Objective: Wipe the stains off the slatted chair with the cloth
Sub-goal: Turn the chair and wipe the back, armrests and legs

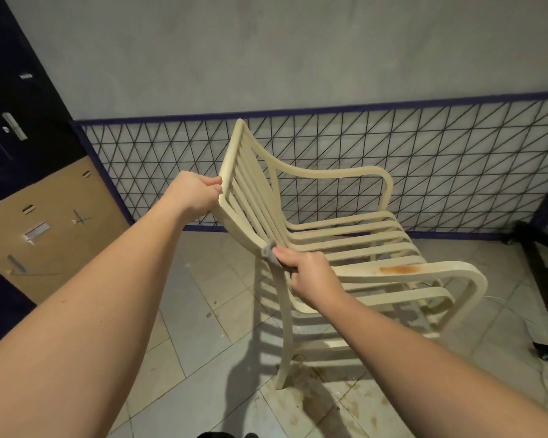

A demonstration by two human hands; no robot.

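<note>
The slatted chair fills the centre of the frame, cream plastic, tipped back off its front legs; the left hand curls round the side rail of the backrest at centre left and holds it there; the right hand, lower centre, pinches a small grey cloth against the joint where backrest meets near armrest; only a scrap of cloth shows past the fingers.

An orange-brown stain sits on the near armrest, right of centre, well apart from the cloth; it looks untouched, so I judge the wiping far from finished.

Risks from here: the chair is balanced on its rear legs, so a hard push with the cloth could make those legs skid on the tiled floor, which is itself blotched with brown marks at the bottom centre; if the left hand's grip slackens the chair drops forward; the bunched cloth could slip out through the slats.

No brand, label or writing can be read anywhere.
</note>
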